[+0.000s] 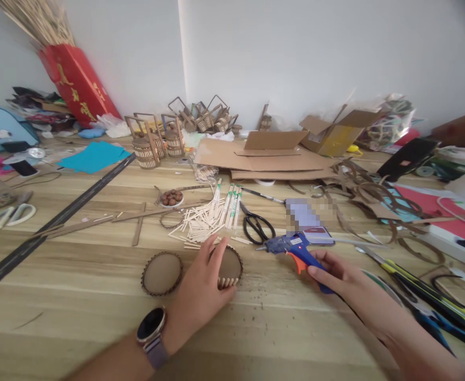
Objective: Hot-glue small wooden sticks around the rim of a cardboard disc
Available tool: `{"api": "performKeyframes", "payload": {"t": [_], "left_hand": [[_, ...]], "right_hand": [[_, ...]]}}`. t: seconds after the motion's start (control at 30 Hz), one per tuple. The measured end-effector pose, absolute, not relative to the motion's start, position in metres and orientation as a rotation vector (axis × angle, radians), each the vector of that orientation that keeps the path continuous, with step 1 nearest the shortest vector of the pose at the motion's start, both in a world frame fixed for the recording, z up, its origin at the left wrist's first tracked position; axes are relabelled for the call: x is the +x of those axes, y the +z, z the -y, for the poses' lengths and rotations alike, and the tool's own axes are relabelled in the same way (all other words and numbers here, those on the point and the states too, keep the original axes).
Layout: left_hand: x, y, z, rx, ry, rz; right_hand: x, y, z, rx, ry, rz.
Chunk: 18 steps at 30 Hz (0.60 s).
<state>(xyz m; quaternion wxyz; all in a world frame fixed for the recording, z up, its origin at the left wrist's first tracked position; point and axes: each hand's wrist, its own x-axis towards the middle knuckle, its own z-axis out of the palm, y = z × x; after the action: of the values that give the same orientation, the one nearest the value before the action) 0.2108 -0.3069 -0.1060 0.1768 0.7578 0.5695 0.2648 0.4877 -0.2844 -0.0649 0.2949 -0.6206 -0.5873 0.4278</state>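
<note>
My left hand [203, 283], with a watch on its wrist, spans a round cardboard base [231, 259]. Its fingers reach over the far side and the thumb lies at the near rim, where a short row of small wooden pegs [227, 282] stands. In my right hand [338, 272] is a blue glue gun [296, 248] with an orange trigger, its nozzle pointing left. To the left of my left hand lies a second round cardboard base [161, 273] with a scalloped rim. Beyond both bases is a pile of short wooden sticks [203, 219].
Black scissors [258, 225] and a phone [307, 217] lie past the glue gun. A bowl of brown beads [171, 198], cardboard sheets [264, 159] and small finished baskets [147, 151] sit farther back. A yellow-black cutter [423, 288] lies at right, white-handled scissors [10, 214] at left.
</note>
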Motion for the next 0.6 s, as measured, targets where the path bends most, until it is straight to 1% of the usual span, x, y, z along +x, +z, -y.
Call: {"api": "performKeyframes", "payload": {"t": [0.17,0.23,0.33,0.43,0.53,0.6], "left_hand": [[0.211,-0.108,0.307,2.133,0.789,-1.597],[0.211,-0.109,0.306,2.137,0.793,-1.596],[0.21,-0.11,0.305,2.146,0.789,-1.607],[0.209,-0.111,0.305,2.157,0.791,-1.611],[0.209,-0.112,0.305,2.161,0.787,-1.614],[0.209,-0.112,0.305,2.16,0.781,-1.623]], "right_hand": [[0.479,-0.071,0.282,-1.494,1.525,1.168],[0.477,-0.074,0.282,-1.418,1.667,1.135],[0.473,-0.076,0.283,-1.359,1.795,1.179],[0.47,-0.08,0.286,-1.398,1.79,1.248],[0.468,-0.084,0.29,-1.503,1.636,1.467],[0.467,-0.085,0.291,-1.482,1.533,1.647]]}}
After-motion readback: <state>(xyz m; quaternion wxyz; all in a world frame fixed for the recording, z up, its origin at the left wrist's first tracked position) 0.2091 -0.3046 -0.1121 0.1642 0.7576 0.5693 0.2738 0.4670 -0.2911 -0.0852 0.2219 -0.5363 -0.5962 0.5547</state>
